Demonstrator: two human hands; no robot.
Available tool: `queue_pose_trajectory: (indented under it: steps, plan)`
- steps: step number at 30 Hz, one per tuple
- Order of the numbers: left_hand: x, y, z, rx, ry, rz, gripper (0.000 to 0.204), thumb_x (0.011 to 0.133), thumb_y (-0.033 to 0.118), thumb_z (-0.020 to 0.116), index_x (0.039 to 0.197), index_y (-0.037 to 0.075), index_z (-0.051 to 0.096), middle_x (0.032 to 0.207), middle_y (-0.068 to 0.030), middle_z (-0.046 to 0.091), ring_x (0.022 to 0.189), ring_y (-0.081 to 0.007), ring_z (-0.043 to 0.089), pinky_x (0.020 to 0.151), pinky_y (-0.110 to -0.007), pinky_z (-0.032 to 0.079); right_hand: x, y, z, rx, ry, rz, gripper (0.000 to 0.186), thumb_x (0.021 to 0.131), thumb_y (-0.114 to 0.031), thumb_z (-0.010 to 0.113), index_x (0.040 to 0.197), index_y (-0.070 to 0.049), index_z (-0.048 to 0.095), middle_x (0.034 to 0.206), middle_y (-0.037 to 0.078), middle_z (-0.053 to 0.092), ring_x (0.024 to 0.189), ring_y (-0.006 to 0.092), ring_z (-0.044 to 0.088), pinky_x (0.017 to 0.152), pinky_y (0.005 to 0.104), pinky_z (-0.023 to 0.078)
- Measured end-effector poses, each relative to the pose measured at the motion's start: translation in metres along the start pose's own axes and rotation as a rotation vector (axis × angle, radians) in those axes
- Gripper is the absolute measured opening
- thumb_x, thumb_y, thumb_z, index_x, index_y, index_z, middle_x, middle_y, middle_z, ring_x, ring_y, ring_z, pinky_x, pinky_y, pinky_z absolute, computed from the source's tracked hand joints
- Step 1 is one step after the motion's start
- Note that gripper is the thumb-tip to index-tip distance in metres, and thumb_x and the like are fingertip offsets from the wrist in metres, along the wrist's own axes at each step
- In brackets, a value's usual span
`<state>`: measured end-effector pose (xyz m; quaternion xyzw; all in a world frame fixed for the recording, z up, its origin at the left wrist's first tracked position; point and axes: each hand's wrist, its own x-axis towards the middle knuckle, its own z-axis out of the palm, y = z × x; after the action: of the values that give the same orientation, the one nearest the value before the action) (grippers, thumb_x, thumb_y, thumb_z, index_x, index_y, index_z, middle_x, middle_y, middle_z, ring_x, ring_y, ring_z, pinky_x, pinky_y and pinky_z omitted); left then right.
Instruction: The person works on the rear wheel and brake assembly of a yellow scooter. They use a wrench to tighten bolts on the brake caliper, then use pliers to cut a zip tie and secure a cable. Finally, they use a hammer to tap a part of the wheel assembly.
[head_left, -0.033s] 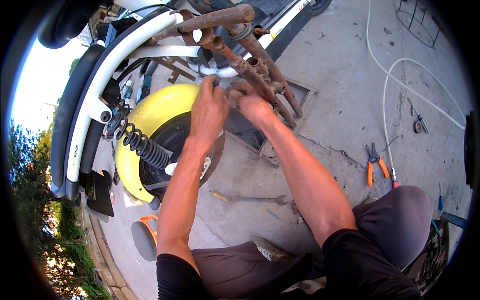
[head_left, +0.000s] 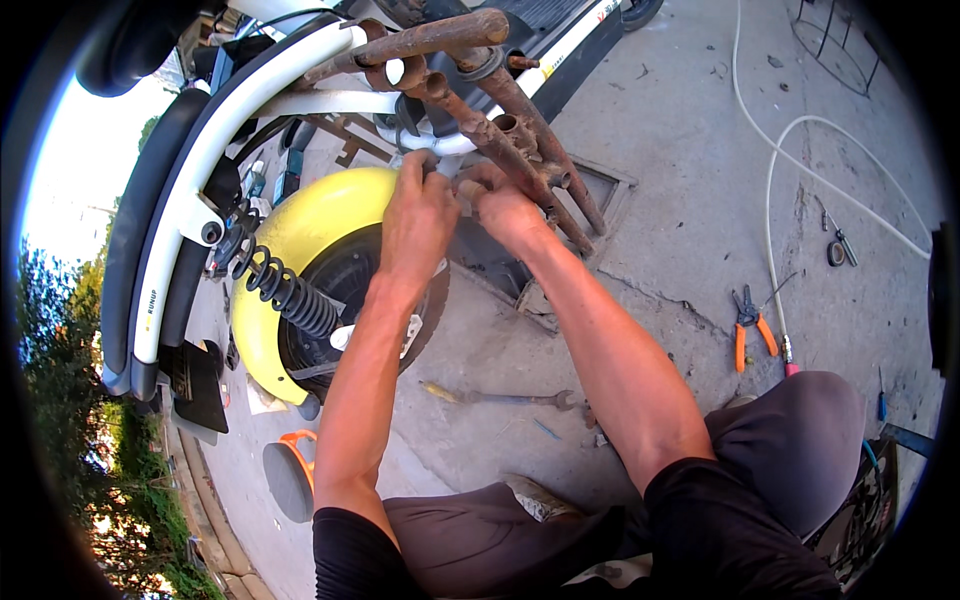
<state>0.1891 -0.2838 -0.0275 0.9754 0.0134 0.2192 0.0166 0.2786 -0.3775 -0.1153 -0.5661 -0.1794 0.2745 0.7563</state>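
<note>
- And there was the left hand, fingers bent and bunched narrow, at the upper right end of the yellow fender; whether it gripped anything, I couldn't tell!
- Just beside it, the right hand, curled small near the rusty pipe stand, its hold hidden too.
- Progress? The fender sat over the wheel, and the coil shock absorber sloped from the white frame toward the wheel's middle: that much looked assembled. The spot between the hands seemed unfinished; how much remained couldn't be judged.
- The fender arched, long axis running lower left to upper right, its upper end pointing at the hands.
- Farther out, on the floor, a wrench lay sideways, open end right; orange-handled pliers pointed away.
</note>
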Motion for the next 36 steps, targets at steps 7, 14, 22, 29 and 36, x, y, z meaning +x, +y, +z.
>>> queue_pose_trajectory:
  steps: [7,14,22,29,36]
  plan:
    - [-0.003,0.005,-0.006,-0.066,0.007,-0.033,0.019,0.086,0.004,0.074,0.104,-0.003,0.070,0.131,-0.0241,0.056,0.118,-0.0454,0.060,0.098,-0.050,0.052,0.001,0.003,-0.003,-0.193,0.059,-0.030,0.037,0.105,-0.025,0.056,0.123,0.004,0.070,0.114,0.019,0.072,0.109,0.0298,0.068,0.099,0.0410,0.051]
    - [-0.004,0.000,0.004,-0.032,0.025,0.027,0.019,0.088,0.004,0.073,0.106,-0.001,0.074,0.131,-0.0232,0.057,0.114,-0.0445,0.063,0.096,-0.049,0.053,0.006,0.011,-0.005,-0.078,0.005,0.096,0.035,0.105,-0.025,0.056,0.123,0.002,0.069,0.110,0.015,0.072,0.103,0.0260,0.066,0.095,0.0395,0.051]
    - [0.006,0.003,0.005,0.073,-0.020,0.004,0.017,0.089,0.000,0.065,0.104,-0.002,0.070,0.132,-0.0231,0.057,0.119,-0.0437,0.061,0.097,-0.052,0.052,-0.009,-0.007,0.000,-0.253,0.148,-0.193,0.027,0.100,-0.013,0.064,0.122,0.002,0.068,0.116,0.018,0.072,0.112,0.0288,0.068,0.099,0.0409,0.051]
    - [0.003,0.003,0.005,0.041,0.015,0.025,0.015,0.092,-0.006,0.061,0.106,-0.006,0.068,0.123,-0.0244,0.057,0.110,-0.0463,0.062,0.090,-0.053,0.051,-0.013,-0.006,0.003,-0.344,0.118,-0.226,0.025,0.097,-0.008,0.065,0.120,0.001,0.068,0.118,0.019,0.071,0.115,0.0319,0.068,0.101,0.0423,0.051]
    - [-0.001,0.009,-0.003,-0.059,0.007,-0.111,0.017,0.090,-0.001,0.070,0.107,-0.003,0.069,0.135,-0.0257,0.055,0.119,-0.0475,0.060,0.098,-0.051,0.051,-0.009,-0.001,-0.001,-0.189,0.044,-0.111,0.016,0.096,-0.008,0.064,0.110,0.000,0.068,0.110,0.021,0.072,0.105,0.0358,0.068,0.093,0.0457,0.052]
